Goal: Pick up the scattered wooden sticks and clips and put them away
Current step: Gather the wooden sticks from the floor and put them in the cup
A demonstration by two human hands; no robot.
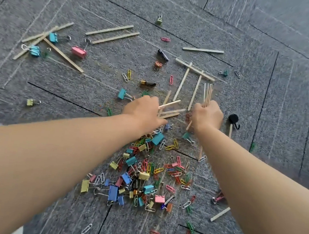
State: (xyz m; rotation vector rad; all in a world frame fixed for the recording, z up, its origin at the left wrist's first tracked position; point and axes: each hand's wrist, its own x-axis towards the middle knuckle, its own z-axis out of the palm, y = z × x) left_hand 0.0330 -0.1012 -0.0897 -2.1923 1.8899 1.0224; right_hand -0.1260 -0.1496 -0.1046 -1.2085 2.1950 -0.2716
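Wooden sticks lie scattered over the grey carpet: a pair [113, 33] at the top, a crossed group [43, 42] at the far left, another group [194, 75] ahead of my hands. My left hand [145, 110] grips a few sticks [170, 107] that fan out to the right. My right hand [207, 114] holds a bundle of thin sticks [207, 94] upright. A dense heap of coloured binder clips and paper clips [143, 174] lies between my forearms, with loose clips spread around it.
A black round hook [234, 120] sits just right of my right hand. A single stick [219, 214] lies at the lower right. A pink binder clip [78, 51] and blue ones [35, 50] rest among the left sticks. No container is in view.
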